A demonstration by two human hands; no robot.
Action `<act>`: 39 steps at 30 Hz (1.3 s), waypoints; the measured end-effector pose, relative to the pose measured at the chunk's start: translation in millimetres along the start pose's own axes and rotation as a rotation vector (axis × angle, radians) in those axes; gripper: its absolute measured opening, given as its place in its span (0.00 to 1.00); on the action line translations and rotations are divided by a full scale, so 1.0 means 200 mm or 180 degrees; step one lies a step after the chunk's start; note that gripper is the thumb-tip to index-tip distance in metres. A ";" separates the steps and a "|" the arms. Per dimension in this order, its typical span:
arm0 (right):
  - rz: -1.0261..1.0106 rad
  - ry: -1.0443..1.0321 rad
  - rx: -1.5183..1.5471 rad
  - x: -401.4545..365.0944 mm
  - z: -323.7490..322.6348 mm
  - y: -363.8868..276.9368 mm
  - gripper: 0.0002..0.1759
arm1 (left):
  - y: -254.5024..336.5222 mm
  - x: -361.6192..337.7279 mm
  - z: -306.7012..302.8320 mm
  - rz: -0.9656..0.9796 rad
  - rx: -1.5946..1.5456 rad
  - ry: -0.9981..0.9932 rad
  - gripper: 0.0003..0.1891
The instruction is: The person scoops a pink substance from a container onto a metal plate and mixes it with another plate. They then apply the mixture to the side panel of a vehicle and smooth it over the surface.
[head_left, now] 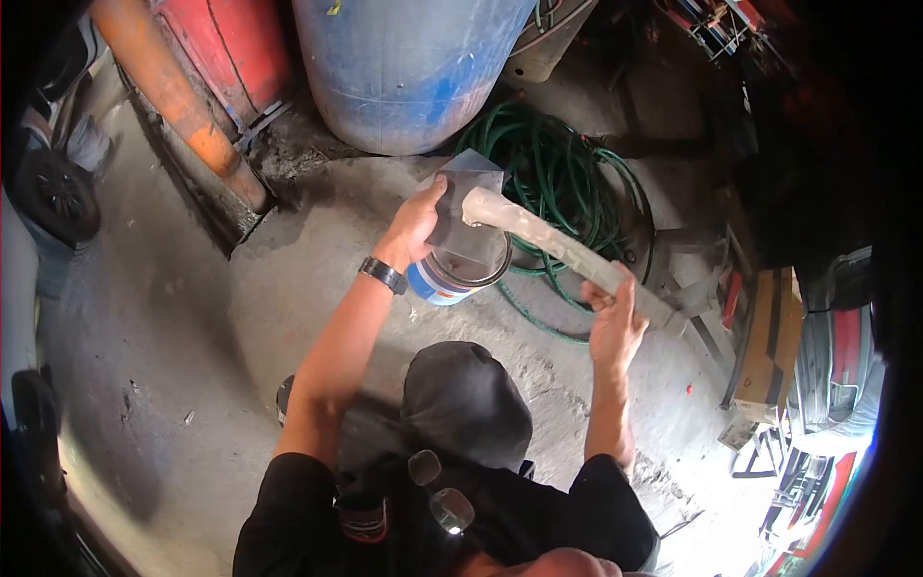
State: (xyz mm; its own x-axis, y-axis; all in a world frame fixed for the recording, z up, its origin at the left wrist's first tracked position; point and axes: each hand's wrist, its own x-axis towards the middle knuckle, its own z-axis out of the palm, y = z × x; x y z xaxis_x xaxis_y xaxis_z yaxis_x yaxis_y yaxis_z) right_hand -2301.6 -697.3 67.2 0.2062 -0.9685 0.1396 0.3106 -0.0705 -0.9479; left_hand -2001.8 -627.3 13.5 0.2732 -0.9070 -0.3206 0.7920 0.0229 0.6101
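Right hand (615, 317) had fingers closed round the long stick (548, 237), slanting from them toward the left fingers, far tip nearer those. Left hand (414, 227) pinched the flat plate (452, 210), can (437, 289) beneath.

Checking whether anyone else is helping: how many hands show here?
2. The left hand holds the thin sheet over the can; the right hand grips the long, pale stick. The dark edges could hide others.

Blue barrel (409, 82) near coiled green hose (567, 183); orange pipe (178, 96) at left; cardboard box (769, 337) at right, on floor (183, 356).
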 end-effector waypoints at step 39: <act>0.0321 -0.0622 -0.1159 0.26 0.23 0.12 0.21 | -0.08 -0.22 -0.23 0.1102 -0.0915 0.0078 0.21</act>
State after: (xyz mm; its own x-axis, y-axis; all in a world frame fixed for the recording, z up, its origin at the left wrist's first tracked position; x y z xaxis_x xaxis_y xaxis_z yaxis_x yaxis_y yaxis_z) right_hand -2241.2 -739.4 65.5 0.4018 -0.9138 0.0594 -0.0609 -0.0914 -0.9939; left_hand -2001.4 -568.6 -16.2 0.5588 -0.8152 -0.1521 0.7703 0.4423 0.4594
